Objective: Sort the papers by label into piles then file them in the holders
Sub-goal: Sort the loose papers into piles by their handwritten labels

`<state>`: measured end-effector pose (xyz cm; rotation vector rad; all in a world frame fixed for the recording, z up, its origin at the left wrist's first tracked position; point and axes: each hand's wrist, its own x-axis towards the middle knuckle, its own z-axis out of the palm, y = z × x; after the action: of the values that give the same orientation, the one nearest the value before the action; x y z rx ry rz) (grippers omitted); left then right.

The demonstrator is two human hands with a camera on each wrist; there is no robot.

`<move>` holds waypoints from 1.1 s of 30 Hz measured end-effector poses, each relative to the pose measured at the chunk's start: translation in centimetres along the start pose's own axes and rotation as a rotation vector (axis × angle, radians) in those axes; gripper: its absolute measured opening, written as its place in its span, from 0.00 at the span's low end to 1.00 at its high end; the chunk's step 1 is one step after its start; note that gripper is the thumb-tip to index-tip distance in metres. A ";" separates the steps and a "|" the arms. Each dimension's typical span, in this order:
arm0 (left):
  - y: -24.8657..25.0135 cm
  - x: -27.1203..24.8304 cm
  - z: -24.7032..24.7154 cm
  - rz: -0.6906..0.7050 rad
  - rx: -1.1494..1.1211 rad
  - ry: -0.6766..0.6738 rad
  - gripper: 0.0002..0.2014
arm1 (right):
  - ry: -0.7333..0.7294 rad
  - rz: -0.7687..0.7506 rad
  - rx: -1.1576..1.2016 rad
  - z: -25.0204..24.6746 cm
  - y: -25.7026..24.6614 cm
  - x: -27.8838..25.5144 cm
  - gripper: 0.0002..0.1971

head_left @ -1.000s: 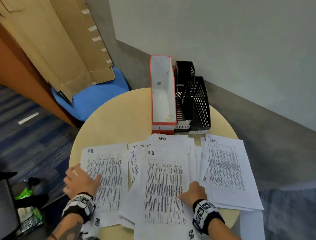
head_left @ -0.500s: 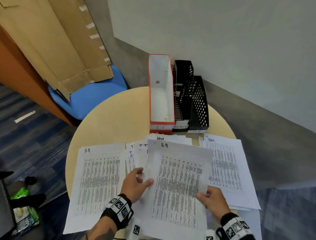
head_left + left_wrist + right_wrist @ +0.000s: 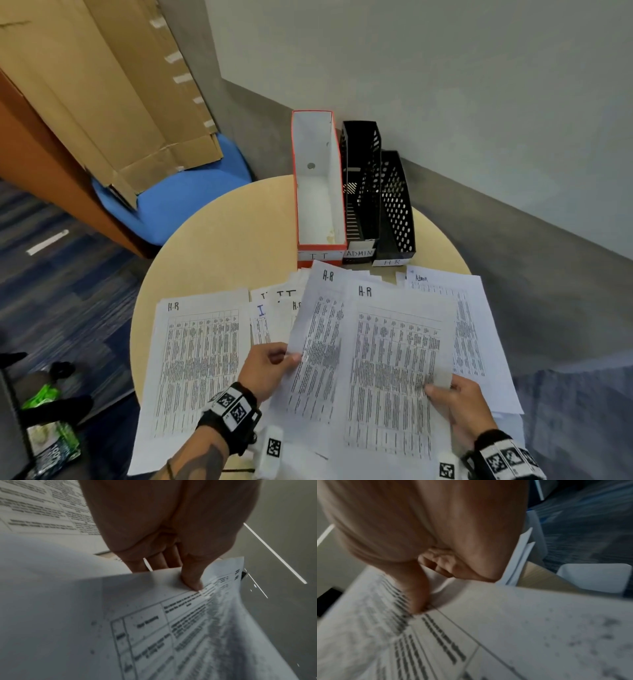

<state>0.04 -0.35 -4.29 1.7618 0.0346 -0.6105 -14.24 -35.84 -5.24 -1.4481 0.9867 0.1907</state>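
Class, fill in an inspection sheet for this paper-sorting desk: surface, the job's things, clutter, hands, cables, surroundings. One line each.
Surface: round beige table, its near half covered with sheets.
Job's things: red holder labelled IT, two black holders labelled ADMIN and H-R, none seen to hold sheets; H-R pile on the left; Admin pile on the right; unsorted sheets in the middle.
Clutter: nothing seen on the table.
Hands: left hand pinches one H-R sheet; right hand pinches another H-R sheet.
Cables: nothing seen.
Surroundings: blue chair with cardboard leaning on it; carpet; grey wall.
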 end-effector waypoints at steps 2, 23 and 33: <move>-0.1 -0.3 0.3 0.030 -0.001 -0.094 0.03 | -0.025 0.041 0.132 -0.6 1.2 0.6 0.26; -2.7 3.7 -0.1 -0.240 0.577 0.250 0.14 | 0.156 -0.122 -0.023 -0.6 -0.5 -2.2 0.09; -0.3 -3.0 -2.4 0.066 0.306 0.264 0.10 | -0.058 -0.177 0.131 -1.4 -2.3 -3.4 0.08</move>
<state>-1.77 2.80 -2.96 2.1231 0.0679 -0.3437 -15.39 -35.99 -1.10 -1.3935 0.8042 0.0374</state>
